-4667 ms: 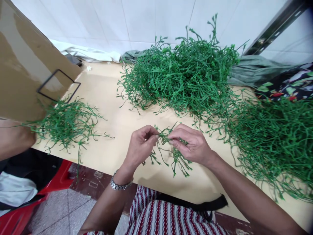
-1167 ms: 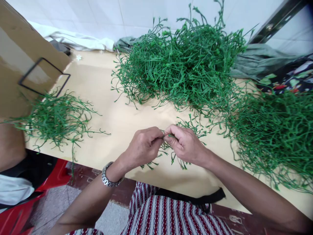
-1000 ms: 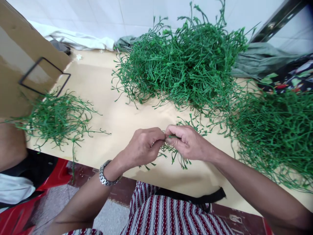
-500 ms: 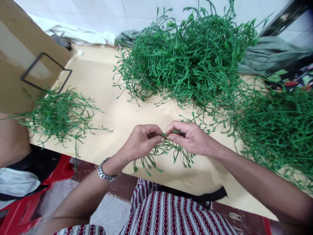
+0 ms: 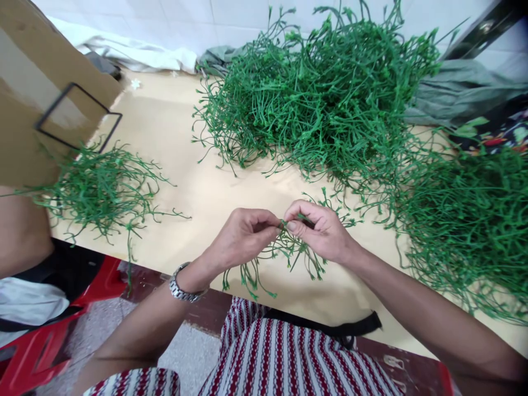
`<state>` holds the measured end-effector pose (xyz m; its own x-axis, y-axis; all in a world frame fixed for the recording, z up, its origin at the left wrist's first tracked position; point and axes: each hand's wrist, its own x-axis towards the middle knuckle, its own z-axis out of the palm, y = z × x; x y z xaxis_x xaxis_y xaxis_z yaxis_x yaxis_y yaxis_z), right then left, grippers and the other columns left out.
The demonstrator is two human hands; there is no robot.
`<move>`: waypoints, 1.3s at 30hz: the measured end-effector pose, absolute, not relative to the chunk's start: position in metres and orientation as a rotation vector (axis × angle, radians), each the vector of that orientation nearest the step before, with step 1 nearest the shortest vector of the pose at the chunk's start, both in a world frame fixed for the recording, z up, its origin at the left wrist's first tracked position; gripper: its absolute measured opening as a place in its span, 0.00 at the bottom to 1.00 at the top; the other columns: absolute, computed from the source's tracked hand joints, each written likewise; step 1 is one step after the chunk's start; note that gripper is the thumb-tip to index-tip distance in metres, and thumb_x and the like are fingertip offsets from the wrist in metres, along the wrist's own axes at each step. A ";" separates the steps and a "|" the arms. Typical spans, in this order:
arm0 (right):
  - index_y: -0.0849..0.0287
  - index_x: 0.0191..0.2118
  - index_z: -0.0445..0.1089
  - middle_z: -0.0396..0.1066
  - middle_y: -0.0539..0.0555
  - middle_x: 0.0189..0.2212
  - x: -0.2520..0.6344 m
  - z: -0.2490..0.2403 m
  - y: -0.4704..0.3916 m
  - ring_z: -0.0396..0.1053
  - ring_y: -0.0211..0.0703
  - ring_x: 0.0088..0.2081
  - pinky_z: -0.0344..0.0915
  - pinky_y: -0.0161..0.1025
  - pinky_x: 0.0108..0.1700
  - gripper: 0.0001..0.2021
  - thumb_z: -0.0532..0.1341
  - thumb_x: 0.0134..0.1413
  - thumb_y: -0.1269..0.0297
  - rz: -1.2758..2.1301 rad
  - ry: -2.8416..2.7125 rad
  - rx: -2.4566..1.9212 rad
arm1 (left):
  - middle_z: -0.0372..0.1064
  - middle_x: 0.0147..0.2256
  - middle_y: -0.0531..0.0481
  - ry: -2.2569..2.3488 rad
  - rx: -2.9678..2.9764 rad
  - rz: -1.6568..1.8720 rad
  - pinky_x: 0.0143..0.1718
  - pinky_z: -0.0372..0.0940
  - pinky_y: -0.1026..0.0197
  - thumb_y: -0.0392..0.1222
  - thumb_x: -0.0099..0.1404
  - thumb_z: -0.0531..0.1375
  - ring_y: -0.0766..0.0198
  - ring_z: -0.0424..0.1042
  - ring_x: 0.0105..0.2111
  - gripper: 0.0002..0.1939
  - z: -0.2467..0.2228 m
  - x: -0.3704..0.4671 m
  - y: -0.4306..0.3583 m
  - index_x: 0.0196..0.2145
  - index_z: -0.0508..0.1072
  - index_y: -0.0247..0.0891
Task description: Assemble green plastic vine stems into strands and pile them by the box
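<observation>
Close together over the table's near side, my left hand (image 5: 250,235) and my right hand (image 5: 319,231) each pinch green plastic plant stems (image 5: 295,247) between thumb and forefinger. Thin stems with small forked tips hang below and between my hands. The exact joint at the fingertips is too small to make out. A few more stems spread just beyond my right hand. The large heap of green stems (image 5: 317,104) lies farther back, and another heap (image 5: 466,214) lies to the right by my right forearm.
A smaller pile of stems (image 5: 103,190) lies at the left, beside a cardboard box (image 5: 37,104) and a black wire frame (image 5: 78,118). Another person's arm (image 5: 22,234) is at the left edge, above a red stool (image 5: 37,352). Cloths (image 5: 466,91) line the wall.
My fingertips have drawn slightly apart, and the stems between them have shifted a little. Both hands keep their pinch. The view has moved slightly.
</observation>
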<state>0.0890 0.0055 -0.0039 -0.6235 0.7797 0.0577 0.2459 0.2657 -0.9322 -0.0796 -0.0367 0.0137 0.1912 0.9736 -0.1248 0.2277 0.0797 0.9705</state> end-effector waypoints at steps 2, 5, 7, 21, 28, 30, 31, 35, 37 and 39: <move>0.61 0.30 0.62 0.56 0.44 0.19 0.089 -0.005 0.005 0.51 0.28 0.19 0.48 0.28 0.21 0.03 0.56 0.52 0.67 1.371 -2.033 -0.921 | 0.56 0.15 0.57 1.312 1.421 0.884 0.15 0.47 0.71 0.31 0.54 0.55 0.76 0.50 0.16 0.05 0.012 -0.077 -0.037 0.24 0.71 0.30; 0.60 0.30 0.61 0.57 0.45 0.20 0.087 -0.007 0.004 0.52 0.29 0.20 0.50 0.29 0.23 0.05 0.59 0.50 0.66 1.233 -2.097 -0.937 | 0.56 0.15 0.57 1.411 1.567 0.895 0.16 0.48 0.71 0.31 0.55 0.54 0.76 0.50 0.16 0.07 0.011 -0.074 -0.039 0.22 0.70 0.31; 0.61 0.29 0.61 0.58 0.45 0.21 0.087 -0.006 0.004 0.53 0.30 0.21 0.51 0.29 0.24 0.05 0.58 0.50 0.67 1.102 -2.157 -0.927 | 0.57 0.15 0.56 1.431 1.678 0.896 0.17 0.49 0.71 0.30 0.55 0.53 0.75 0.53 0.17 0.08 0.012 -0.072 -0.040 0.22 0.71 0.31; 0.63 0.31 0.61 0.61 0.52 0.25 0.094 0.029 0.001 0.54 0.34 0.21 0.45 0.35 0.23 0.05 0.50 0.50 0.75 0.413 -3.183 -0.385 | 0.63 0.18 0.52 0.995 2.605 0.195 0.19 0.48 0.64 0.31 0.52 0.50 0.70 0.56 0.17 0.07 0.023 -0.083 -0.046 0.20 0.64 0.36; 0.60 0.29 0.62 0.62 0.50 0.24 0.113 0.027 0.024 0.56 0.33 0.23 0.51 0.33 0.24 0.03 0.54 0.52 0.71 0.746 -2.662 -0.607 | 0.61 0.19 0.53 1.078 2.049 0.613 0.20 0.53 0.67 0.29 0.57 0.51 0.72 0.57 0.19 0.08 0.020 -0.099 -0.041 0.24 0.67 0.34; 0.59 0.27 0.61 0.62 0.49 0.25 0.117 0.027 0.029 0.57 0.32 0.24 0.53 0.33 0.25 0.05 0.55 0.52 0.68 1.001 -2.193 -0.705 | 0.59 0.18 0.55 1.142 1.840 0.725 0.19 0.53 0.68 0.31 0.58 0.52 0.73 0.56 0.18 0.06 0.019 -0.106 -0.042 0.26 0.68 0.34; 0.58 0.26 0.60 0.63 0.49 0.26 0.118 0.027 0.030 0.56 0.32 0.23 0.53 0.33 0.24 0.05 0.56 0.52 0.67 1.120 -1.953 -0.708 | 0.59 0.18 0.55 1.156 1.772 0.750 0.19 0.53 0.68 0.31 0.58 0.53 0.73 0.56 0.18 0.06 0.017 -0.108 -0.042 0.25 0.68 0.34; 0.58 0.22 0.56 0.63 0.49 0.29 0.115 0.030 0.027 0.52 0.29 0.20 0.50 0.31 0.19 0.09 0.58 0.45 0.67 1.460 -1.354 -0.631 | 0.62 0.20 0.53 1.197 1.628 0.812 0.20 0.55 0.68 0.31 0.56 0.53 0.72 0.58 0.20 0.06 0.010 -0.111 -0.047 0.25 0.69 0.33; 0.58 0.20 0.54 0.61 0.47 0.25 0.115 0.033 0.026 0.48 0.28 0.19 0.48 0.30 0.18 0.11 0.60 0.42 0.66 1.548 -1.298 -0.635 | 0.63 0.21 0.52 1.197 1.614 0.855 0.22 0.56 0.68 0.30 0.56 0.53 0.71 0.60 0.21 0.06 0.008 -0.110 -0.049 0.26 0.69 0.33; 0.58 0.20 0.52 0.57 0.46 0.19 0.117 0.035 0.026 0.45 0.27 0.17 0.45 0.30 0.16 0.13 0.60 0.41 0.67 1.615 -1.281 -0.632 | 0.64 0.22 0.52 1.174 1.634 0.891 0.24 0.58 0.67 0.29 0.55 0.53 0.71 0.61 0.22 0.06 0.007 -0.110 -0.050 0.26 0.69 0.33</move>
